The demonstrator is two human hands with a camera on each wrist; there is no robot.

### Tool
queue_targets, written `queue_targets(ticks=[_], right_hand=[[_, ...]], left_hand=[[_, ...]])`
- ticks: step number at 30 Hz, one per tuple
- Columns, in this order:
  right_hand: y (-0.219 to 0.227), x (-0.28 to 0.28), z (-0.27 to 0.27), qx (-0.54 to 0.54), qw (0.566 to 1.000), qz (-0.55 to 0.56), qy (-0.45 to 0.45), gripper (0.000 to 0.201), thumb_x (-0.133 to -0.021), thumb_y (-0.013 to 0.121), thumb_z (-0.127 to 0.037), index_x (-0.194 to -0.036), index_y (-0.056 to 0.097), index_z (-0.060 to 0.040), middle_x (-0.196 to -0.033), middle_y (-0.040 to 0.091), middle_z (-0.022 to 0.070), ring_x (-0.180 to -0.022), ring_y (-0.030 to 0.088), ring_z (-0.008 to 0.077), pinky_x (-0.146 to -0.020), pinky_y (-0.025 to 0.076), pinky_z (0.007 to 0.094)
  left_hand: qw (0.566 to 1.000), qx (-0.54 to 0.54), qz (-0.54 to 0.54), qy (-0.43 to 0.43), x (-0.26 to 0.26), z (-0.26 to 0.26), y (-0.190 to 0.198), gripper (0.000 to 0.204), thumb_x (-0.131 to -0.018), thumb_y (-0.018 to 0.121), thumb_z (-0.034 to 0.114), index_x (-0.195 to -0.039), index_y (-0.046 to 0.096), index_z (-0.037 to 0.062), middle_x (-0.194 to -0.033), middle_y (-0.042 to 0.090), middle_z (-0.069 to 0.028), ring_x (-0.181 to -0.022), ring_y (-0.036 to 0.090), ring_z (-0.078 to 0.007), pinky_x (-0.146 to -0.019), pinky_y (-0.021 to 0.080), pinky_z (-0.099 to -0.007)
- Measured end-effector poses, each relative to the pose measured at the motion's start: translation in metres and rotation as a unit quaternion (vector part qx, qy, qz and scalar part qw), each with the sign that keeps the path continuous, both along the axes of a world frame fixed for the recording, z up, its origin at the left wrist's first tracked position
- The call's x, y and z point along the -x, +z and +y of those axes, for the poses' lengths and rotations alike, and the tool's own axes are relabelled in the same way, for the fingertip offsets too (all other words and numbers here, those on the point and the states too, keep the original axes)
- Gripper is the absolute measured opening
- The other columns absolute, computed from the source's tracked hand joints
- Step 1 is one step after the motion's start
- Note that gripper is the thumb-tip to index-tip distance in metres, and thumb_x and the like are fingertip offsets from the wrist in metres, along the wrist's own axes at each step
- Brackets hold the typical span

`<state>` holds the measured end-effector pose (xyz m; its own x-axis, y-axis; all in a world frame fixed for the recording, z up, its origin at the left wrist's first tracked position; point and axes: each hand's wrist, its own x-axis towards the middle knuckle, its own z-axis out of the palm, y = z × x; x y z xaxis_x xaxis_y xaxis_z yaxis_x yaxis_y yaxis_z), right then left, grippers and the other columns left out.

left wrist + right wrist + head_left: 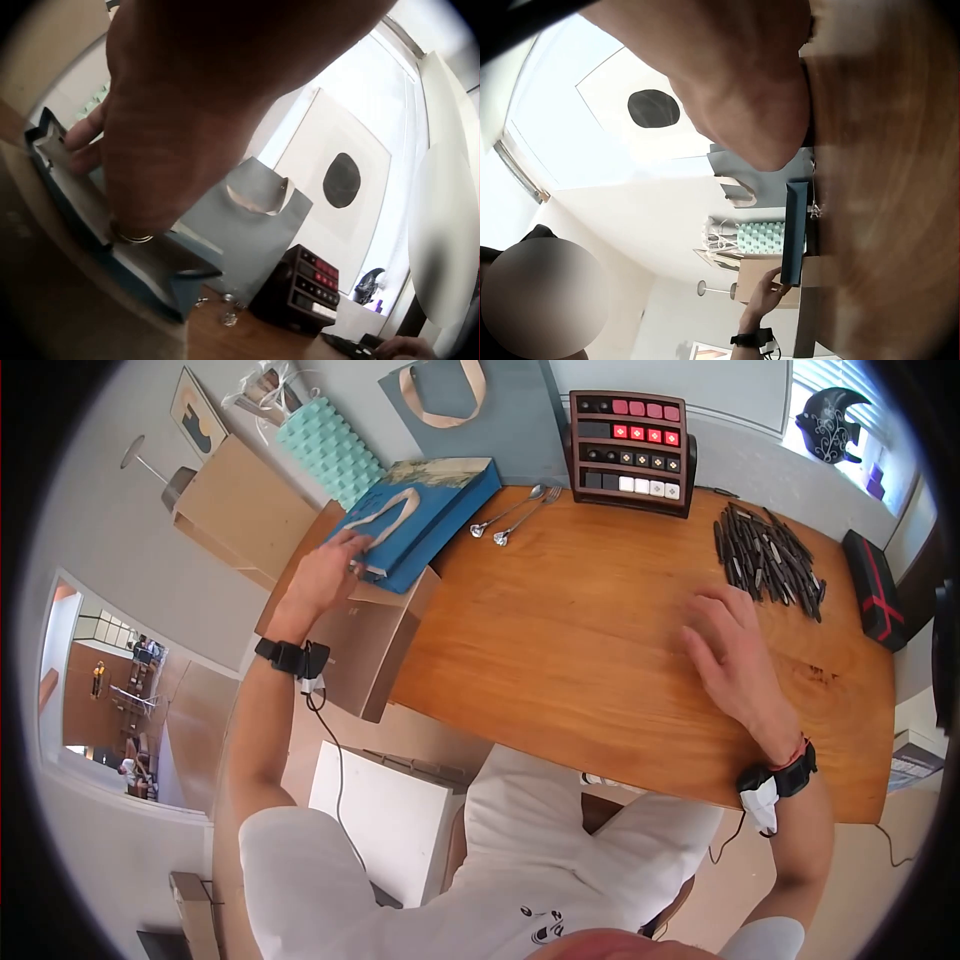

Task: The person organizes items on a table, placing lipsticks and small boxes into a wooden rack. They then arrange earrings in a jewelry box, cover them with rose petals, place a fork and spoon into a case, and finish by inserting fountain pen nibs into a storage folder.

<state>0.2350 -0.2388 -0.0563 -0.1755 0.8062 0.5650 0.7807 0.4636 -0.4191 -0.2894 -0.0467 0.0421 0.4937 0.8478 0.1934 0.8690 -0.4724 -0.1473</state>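
Note:
My left hand is at the near end of the blue paper bag, which lies on its side at the table's left edge. In the left wrist view the fingers of that hand reach to the mouth of the blue bag; whether they grip it is hidden. Over the right part of the wooden table my right hand has relaxed, slightly bent fingers and holds nothing. Just beyond it lies a pile of dark, thin pieces.
A dark rack with rows of small blocks stands at the back, beside a grey bag. A spoon and fork lie near the blue bag. A black box with red ribbon sits at the right edge.

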Motion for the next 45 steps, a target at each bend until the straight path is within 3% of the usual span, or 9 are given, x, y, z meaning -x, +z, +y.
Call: queue_targets(ticks=[7, 14, 21, 23, 26, 29, 33, 40, 45], right_hand=[[-0.004, -0.002, 0.002, -0.005, 1.0, 0.004, -0.025, 0.029, -0.096, 0.07, -0.006, -0.123, 0.064, 0.0019, -0.131, 0.061, 0.0204, -0.123, 0.056, 0.0421, -0.107, 0.047, 0.0461], [-0.01, -0.01, 0.005, 0.001, 0.999, 0.004, -0.037, 0.029, -0.097, 0.07, -0.008, -0.123, 0.063, 0.0027, -0.129, 0.061, 0.0211, -0.124, 0.056, 0.0423, -0.107, 0.047, 0.0453], [-0.006, -0.009, 0.003, -0.011, 0.999, 0.013, -0.033, 0.028, -0.096, 0.07, -0.008, -0.122, 0.064, 0.0027, -0.126, 0.061, 0.0201, -0.121, 0.056, 0.0418, -0.106, 0.048, 0.0454], [-0.004, -0.008, 0.003, -0.005, 0.999, 0.006, -0.032, 0.028, -0.096, 0.071, -0.008, -0.122, 0.064, 0.0027, -0.125, 0.061, 0.0198, -0.121, 0.057, 0.0416, -0.105, 0.048, 0.0455], [-0.006, -0.009, 0.004, -0.007, 0.999, 0.015, -0.03, 0.028, -0.096, 0.071, -0.007, -0.121, 0.064, 0.0027, -0.125, 0.061, 0.0197, -0.121, 0.057, 0.0415, -0.105, 0.048, 0.0456], [-0.006, -0.01, 0.004, -0.015, 0.999, 0.02, -0.025, 0.029, -0.095, 0.071, -0.007, -0.122, 0.064, 0.0026, -0.125, 0.062, 0.0197, -0.121, 0.057, 0.0414, -0.105, 0.048, 0.0458], [-0.004, -0.012, 0.003, -0.012, 0.999, 0.022, -0.037, 0.029, -0.095, 0.071, -0.006, -0.122, 0.064, 0.0022, -0.126, 0.062, 0.0194, -0.12, 0.057, 0.0411, -0.104, 0.048, 0.0459], [-0.007, -0.015, 0.005, -0.016, 0.999, 0.019, -0.021, 0.028, -0.095, 0.07, -0.005, -0.122, 0.063, 0.0012, -0.126, 0.061, 0.0186, -0.119, 0.056, 0.0407, -0.104, 0.048, 0.0457], [-0.01, -0.016, 0.006, -0.023, 0.999, 0.024, -0.017, 0.028, -0.095, 0.07, -0.006, -0.121, 0.063, 0.0007, -0.125, 0.06, 0.0185, -0.119, 0.056, 0.0407, -0.103, 0.048, 0.0457]], left_hand=[[0.981, -0.08, -0.176, 0.002, 0.036, 0.096, 0.076, 0.032, -0.102, 0.065, 0.018, -0.13, 0.071, 0.0033, -0.119, 0.074, -0.0249, -0.1, 0.075, -0.0411, -0.089, 0.058, -0.0465], [0.907, -0.096, -0.401, -0.084, -0.039, 0.112, 0.125, 0.059, -0.107, 0.065, 0.044, -0.152, 0.057, 0.0063, -0.143, 0.067, -0.0183, -0.132, 0.063, -0.0279, -0.111, 0.048, -0.0393], [0.957, -0.222, -0.183, -0.035, -0.072, 0.133, 0.078, 0.096, -0.097, 0.068, 0.069, -0.161, 0.042, 0.0024, -0.156, 0.052, -0.0309, -0.15, 0.047, -0.0422, -0.12, 0.04, -0.0495], [0.936, -0.275, -0.216, 0.039, -0.083, 0.139, 0.06, 0.103, -0.096, 0.069, 0.069, -0.168, 0.031, 0.0059, -0.168, 0.033, -0.0336, -0.159, 0.027, -0.047, -0.119, 0.027, -0.0732], [0.906, -0.267, -0.327, 0.012, -0.101, 0.151, 0.052, 0.112, -0.092, 0.076, 0.066, -0.168, 0.025, 0.001, -0.171, 0.018, -0.0377, -0.162, 0.015, -0.0498, -0.124, 0.028, -0.0657], [0.911, -0.259, -0.309, -0.085, -0.115, 0.158, 0.058, 0.126, -0.086, 0.085, 0.064, -0.166, 0.02, -0.0082, -0.164, 0.031, -0.0393, -0.159, 0.028, -0.0481, -0.125, 0.036, -0.0493], [0.907, -0.186, -0.365, -0.095, -0.123, 0.156, 0.051, 0.13, -0.084, 0.086, 0.063, -0.164, 0.018, -0.0133, -0.166, 0.028, -0.0411, -0.161, 0.023, -0.0482, -0.128, 0.031, -0.0486], [0.948, -0.304, -0.093, 0.029, -0.087, 0.169, 0.004, 0.123, -0.087, 0.083, 0.061, -0.165, 0.021, -0.0099, -0.168, 0.017, -0.0458, -0.158, 0.025, -0.0552, -0.127, 0.033, -0.0519], [0.975, 0.105, -0.129, 0.148, -0.037, 0.168, -0.033, 0.104, -0.089, 0.081, 0.046, -0.171, 0.026, 0.0138, -0.166, 0.03, -0.0367, -0.151, 0.028, -0.0635, -0.119, 0.037, -0.0652]])
